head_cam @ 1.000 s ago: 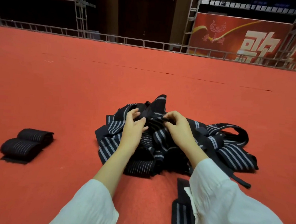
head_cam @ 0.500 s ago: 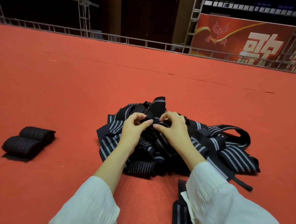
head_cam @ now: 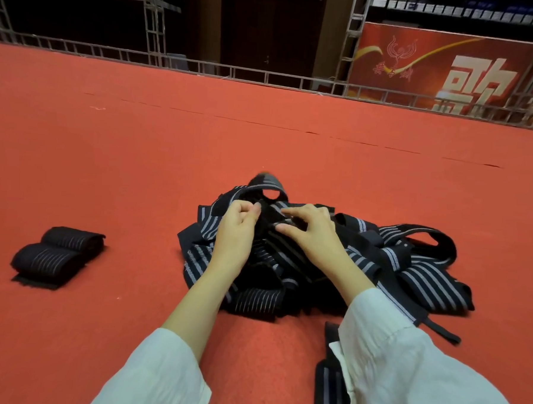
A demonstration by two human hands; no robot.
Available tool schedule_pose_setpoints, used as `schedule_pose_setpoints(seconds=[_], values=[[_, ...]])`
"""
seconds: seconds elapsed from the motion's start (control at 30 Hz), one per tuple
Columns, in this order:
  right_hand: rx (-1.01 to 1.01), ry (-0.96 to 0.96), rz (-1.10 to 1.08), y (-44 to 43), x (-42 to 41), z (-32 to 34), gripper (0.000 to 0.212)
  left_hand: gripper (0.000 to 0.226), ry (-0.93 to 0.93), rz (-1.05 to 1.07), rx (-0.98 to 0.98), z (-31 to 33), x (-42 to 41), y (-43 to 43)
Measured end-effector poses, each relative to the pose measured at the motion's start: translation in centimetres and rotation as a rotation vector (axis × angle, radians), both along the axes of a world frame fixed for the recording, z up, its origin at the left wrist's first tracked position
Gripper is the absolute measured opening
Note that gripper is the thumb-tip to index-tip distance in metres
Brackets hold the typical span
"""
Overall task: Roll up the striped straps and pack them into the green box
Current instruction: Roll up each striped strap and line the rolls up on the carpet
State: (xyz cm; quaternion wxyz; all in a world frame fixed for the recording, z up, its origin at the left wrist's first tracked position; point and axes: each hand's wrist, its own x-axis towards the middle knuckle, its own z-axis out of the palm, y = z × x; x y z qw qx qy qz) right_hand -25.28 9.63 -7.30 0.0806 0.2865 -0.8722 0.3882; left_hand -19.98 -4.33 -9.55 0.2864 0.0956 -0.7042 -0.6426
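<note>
striped straps (head_cam: 415, 280) lie tangled on the red carpet (head_cam: 137, 164), left hand (head_cam: 236, 231) and right hand (head_cam: 314, 235) each pinching one black end atop the heap; better to tease it fully free before rolling it tight.

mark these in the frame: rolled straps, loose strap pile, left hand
rolled straps (head_cam: 47, 260): head view, top of the nearer of the two rolls.
loose strap pile (head_cam: 424, 285): head view, striped band on its right side.
left hand (head_cam: 236, 231): head view, back of the hand.

Even overhead light, dark background, motion-blurred centre, wide-angle edge bending.
</note>
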Motion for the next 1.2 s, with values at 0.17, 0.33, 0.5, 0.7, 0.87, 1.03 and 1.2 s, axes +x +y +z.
schedule_pose_setpoints(seconds=[0.17, 0.33, 0.5, 0.7, 0.87, 1.03, 1.2], values=[[-0.097, 0.096, 0.001, 0.5, 0.6, 0.3, 0.039, 0.020, -0.016, 0.050, 0.094, 0.8, 0.3, 0.6], [-0.092, 0.208, 0.057, 2.4, 2.8, 0.8, 0.054, 0.017, 0.052, -0.012, 0.265, 3.4, 0.3, 2.3], [-0.329, 0.016, 0.021, 5.6, 2.7, 1.6, 0.031, 0.019, 0.127, -0.373, 0.312, 5.5, 0.7, 6.4], [-0.592, -0.234, -0.083, 10.7, 2.7, 3.8, 0.012, 0.042, -0.072, -0.499, -0.022, 2.6, -0.5, 8.9], [-0.769, -0.305, -0.174, 13.6, 2.9, 4.7, 0.009, 0.029, -0.193, -0.755, -0.212, 0.8, 0.5, 10.4], [-0.711, -0.358, -0.287, 15.4, 3.3, 4.4, 0.014, 0.020, -0.071, -0.402, -0.432, 1.5, 0.1, 12.3], [-0.724, -0.611, -0.220, 16.2, 4.6, 3.4, 0.020, 0.012, 0.069, -0.305, -0.512, 5.6, 0.3, 13.4]])
